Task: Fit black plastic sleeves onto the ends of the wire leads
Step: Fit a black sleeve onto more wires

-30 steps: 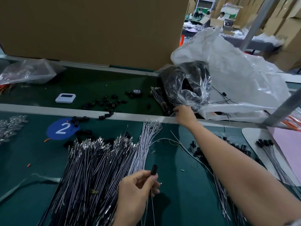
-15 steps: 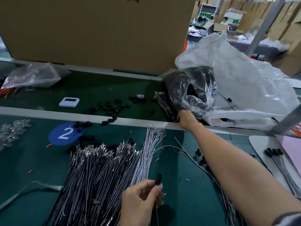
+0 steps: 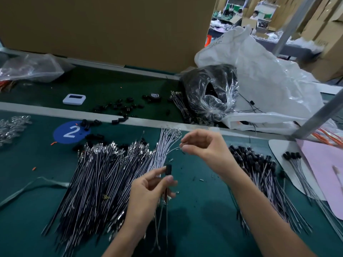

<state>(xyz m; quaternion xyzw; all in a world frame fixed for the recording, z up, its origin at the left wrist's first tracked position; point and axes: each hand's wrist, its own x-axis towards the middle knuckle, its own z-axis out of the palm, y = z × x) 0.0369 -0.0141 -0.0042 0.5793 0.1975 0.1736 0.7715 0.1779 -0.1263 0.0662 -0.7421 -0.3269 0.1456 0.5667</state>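
Hands over the middle of the surface [image 3: 200, 210]: left hand [image 3: 148, 186] pinches a black sleeve [image 3: 168, 169] beside the lead pile [image 3: 104, 175], right hand [image 3: 206, 145] curls its fingertips (contents unclear); best to align the lead tip squarely before pushing.

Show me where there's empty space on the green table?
Bare green mat lies left of the big wire pile, between the blue 2 sticker and the pale strap. Another patch sits near the bottom, between the left forearm and right forearm. The middle and right are crowded with wires, and black sleeves litter the far strip.
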